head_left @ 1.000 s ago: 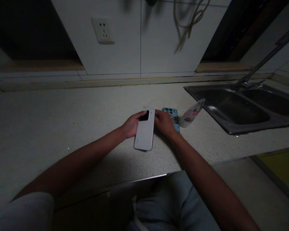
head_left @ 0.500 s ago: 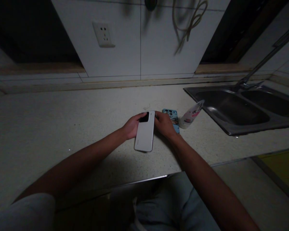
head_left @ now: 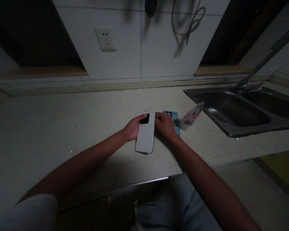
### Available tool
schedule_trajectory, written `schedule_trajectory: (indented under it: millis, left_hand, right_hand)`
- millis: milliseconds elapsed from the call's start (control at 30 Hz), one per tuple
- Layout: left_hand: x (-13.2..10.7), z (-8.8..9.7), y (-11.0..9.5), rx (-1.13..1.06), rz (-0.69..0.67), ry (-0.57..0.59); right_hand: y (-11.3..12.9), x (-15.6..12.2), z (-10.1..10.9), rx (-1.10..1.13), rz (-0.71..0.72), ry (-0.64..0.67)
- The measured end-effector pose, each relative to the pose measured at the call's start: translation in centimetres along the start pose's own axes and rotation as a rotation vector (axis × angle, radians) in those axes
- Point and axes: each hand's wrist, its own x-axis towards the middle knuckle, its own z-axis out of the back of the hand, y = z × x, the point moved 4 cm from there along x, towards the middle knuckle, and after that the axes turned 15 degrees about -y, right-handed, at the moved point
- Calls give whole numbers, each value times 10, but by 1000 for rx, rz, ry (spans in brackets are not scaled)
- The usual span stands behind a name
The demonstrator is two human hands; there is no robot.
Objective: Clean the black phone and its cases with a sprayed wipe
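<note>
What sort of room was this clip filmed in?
Most likely a home kitchen: a stainless steel double sink with a faucet, set in a speckled stone countertop, and a wall power socket above.

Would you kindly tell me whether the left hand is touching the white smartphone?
Touching: the head view shows the left hand overlapping the edge of the white smartphone.

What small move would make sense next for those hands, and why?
Probably the right hand should pick up the blue patterned phone case: it lies just beyond that hand, while the left hand holds the white smartphone with its back facing up, bare of any case.
</note>
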Motion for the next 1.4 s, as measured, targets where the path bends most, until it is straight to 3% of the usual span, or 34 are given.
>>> schedule_trajectory:
  millis: [533, 833, 1100, 1400]
  left_hand:
    - [-1, -2, 0, -14, -2, 36]
    - [-1, 0, 0, -5, 2, 39]
    - [-1, 0, 0, -13, -13, 43]
    - [-1, -1, -2, -48, -28, 40]
  right_hand:
    - [-15, 8, 1, 308, -268, -132]
    - [-15, 9, 2, 473, -418, -140]
    - [-8, 6, -4, 795, -623, -88]
    - [-2, 3, -10, 848, -612, 62]
